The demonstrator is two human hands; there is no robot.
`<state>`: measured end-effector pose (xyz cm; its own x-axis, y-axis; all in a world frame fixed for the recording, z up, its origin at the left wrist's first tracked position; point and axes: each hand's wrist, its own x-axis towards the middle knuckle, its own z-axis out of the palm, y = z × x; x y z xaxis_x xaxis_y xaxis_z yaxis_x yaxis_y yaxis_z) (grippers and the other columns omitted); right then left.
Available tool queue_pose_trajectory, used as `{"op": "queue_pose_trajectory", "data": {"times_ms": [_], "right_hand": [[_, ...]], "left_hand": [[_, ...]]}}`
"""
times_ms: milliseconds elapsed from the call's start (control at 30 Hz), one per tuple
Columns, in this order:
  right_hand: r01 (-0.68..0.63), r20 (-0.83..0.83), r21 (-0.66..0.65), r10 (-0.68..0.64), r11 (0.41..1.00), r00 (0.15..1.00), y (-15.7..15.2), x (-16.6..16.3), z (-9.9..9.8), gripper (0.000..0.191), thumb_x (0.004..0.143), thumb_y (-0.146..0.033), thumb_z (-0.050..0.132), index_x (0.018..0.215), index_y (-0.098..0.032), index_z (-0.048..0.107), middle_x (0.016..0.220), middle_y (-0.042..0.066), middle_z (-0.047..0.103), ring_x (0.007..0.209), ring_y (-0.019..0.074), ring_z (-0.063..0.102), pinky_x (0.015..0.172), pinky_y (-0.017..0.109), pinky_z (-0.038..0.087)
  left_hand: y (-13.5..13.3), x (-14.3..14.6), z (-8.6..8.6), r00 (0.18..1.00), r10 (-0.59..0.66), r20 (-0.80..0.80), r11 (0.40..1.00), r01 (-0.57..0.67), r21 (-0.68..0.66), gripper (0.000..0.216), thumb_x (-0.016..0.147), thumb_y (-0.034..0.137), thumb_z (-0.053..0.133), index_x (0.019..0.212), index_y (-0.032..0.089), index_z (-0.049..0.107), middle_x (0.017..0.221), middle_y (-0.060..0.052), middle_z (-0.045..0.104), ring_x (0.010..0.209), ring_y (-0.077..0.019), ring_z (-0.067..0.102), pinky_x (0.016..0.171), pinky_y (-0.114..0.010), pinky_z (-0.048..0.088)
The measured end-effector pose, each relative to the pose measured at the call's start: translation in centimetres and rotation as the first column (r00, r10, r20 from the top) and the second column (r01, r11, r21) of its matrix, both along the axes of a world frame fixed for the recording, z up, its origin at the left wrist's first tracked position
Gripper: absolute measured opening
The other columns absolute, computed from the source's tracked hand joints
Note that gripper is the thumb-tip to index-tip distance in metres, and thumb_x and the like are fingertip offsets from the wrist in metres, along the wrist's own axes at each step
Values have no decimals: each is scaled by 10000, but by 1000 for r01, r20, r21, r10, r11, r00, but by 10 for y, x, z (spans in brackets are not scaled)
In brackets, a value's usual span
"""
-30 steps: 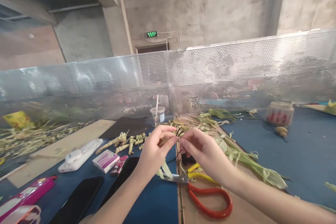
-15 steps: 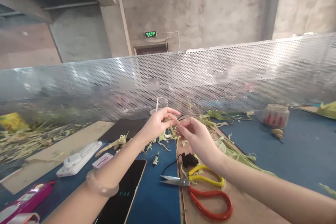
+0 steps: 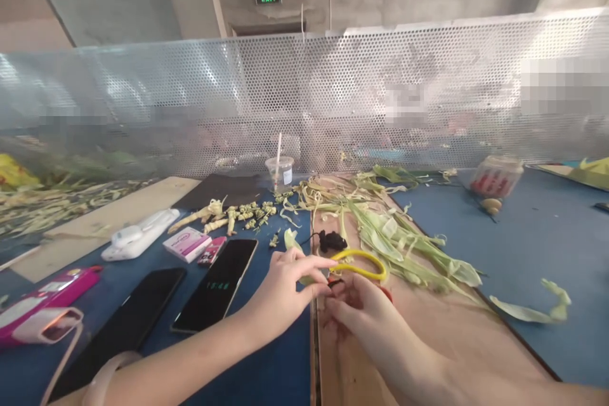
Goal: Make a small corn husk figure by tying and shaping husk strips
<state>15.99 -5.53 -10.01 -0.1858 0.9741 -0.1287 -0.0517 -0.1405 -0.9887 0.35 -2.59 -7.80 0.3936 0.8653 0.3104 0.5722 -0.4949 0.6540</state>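
Right btwn hands point(image 3: 285, 285) point(image 3: 375, 314): blk strand point(image 3: 336, 283)

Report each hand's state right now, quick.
Left hand: fingers curled, tips at a dark string; whether it grips cannot be told.
Right hand: fingers closed, apparently pinching the dark string.
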Motion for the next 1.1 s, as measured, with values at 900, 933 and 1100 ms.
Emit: {"op": "queue_pose_trajectory", "data": {"times_ms": [900,933,1100], "right_hand": [[-118,43,-296,137,948,990,-27,11,-10,395,772,-314,549,1084,-189,340,688,-13,598,464,168,633,305,213,458],[-160,69,-280,186,947,980,-26,16,-10,384,787,-323,531,1099,-183,357,670,-14,602,452,155,625,319,200,451],[-217,364,-119,246,969,899,-13,40,2,231,790,-234,534,1011,-167,537,688,1,618,472,92,586,409,167,420]], "left_hand": [[-56,27,-26,941,299,156,940,-263,-220,437,753,139,533,1162,286,488,791,64,730,769,-120,690,719,-183,521],[-56,28,-27,937,306,169,937,-265,-225,414,755,144,535,1143,284,496,794,62,731,772,-119,691,716,-179,523],[-57,29,-35,928,310,204,941,-270,-203,394,760,166,558,1130,288,500,798,60,729,764,-109,692,715,-160,523]]}}
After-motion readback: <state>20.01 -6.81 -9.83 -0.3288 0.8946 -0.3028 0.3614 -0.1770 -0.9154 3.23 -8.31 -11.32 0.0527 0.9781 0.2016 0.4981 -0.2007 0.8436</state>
